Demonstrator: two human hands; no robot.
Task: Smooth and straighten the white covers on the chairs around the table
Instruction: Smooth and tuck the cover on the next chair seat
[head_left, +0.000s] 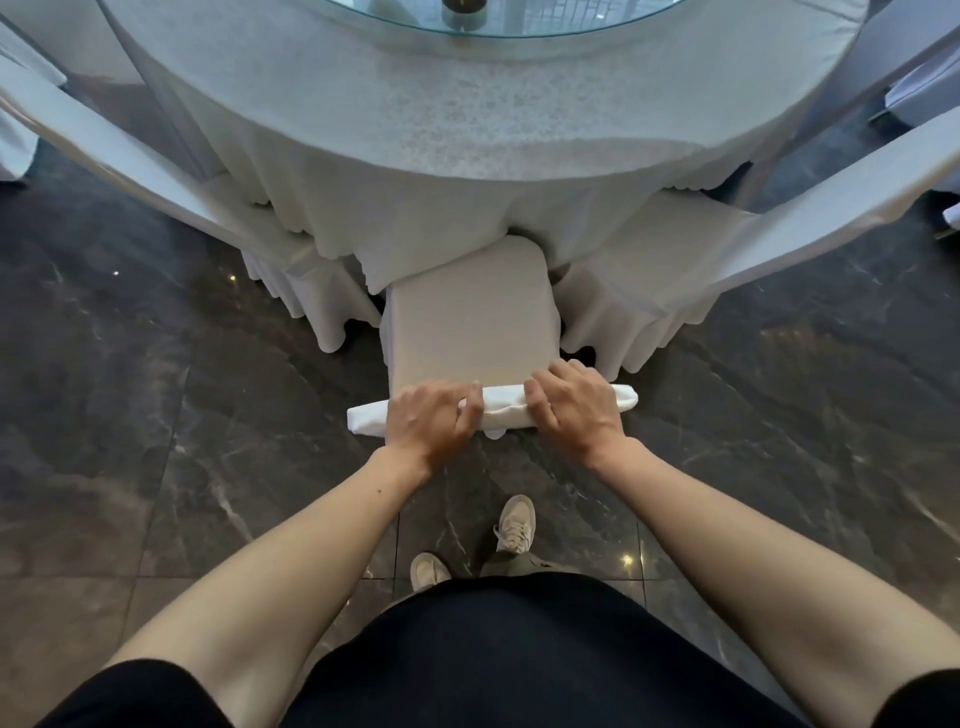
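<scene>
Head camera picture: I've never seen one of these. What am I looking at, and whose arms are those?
There is no machine here. A person wears a camera on the head, so you look down along their own bare arms. The left hand and the right hand both grip the top of a white chair cover. That chair is pushed under a round table draped in a white cloth. A glass turntable sits on the table. Another covered chair stands at the left and one more at the right. Below are the person's shoes on a dark stone floor.
</scene>
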